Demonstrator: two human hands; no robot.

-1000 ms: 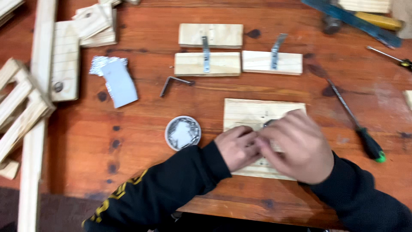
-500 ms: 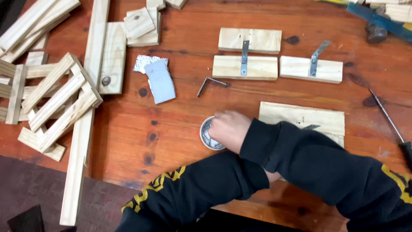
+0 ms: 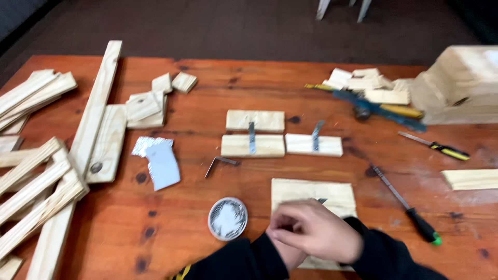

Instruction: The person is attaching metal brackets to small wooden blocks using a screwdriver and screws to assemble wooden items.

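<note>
Two hands met at the six o'clock edge of the orange-brown wooden desk [image 3: 181,243], pressed together over the near end of a flat pale wood block [image 3: 332,193]; the right hand [image 3: 319,233] lay on top with its fingers curled, and the left hand [image 3: 285,251] was mostly hidden beneath it, so whether either pinched something small could not be told through the blur. A small dark metal piece [image 3: 321,200] showed on the block just at twelve o'clock of the knuckles. Just beside the hands at nine o'clock sat a round tin [image 3: 227,218] holding silvery bits. At three o'clock, apart from the block, lay a screwdriver with a black and green handle [image 3: 421,225]. Toward twelve o'clock, near the desk's middle, three small wood pieces [image 3: 255,120] lay close together, two of them carrying upright metal strips, and a bent metal bracket [image 3: 218,163] lay just beside them at their seven o'clock. At ten o'clock a torn foil packet [image 3: 158,161] lay flat, and beyond it, along the nine o'clock side, long wooden slats [image 3: 36,192] were stacked and crossed. At two o'clock a yellow and black screwdriver [image 3: 441,148] lay near a blue and yellow tool [image 3: 378,109], with a large wood block [image 3: 461,83] in the far corner
</note>
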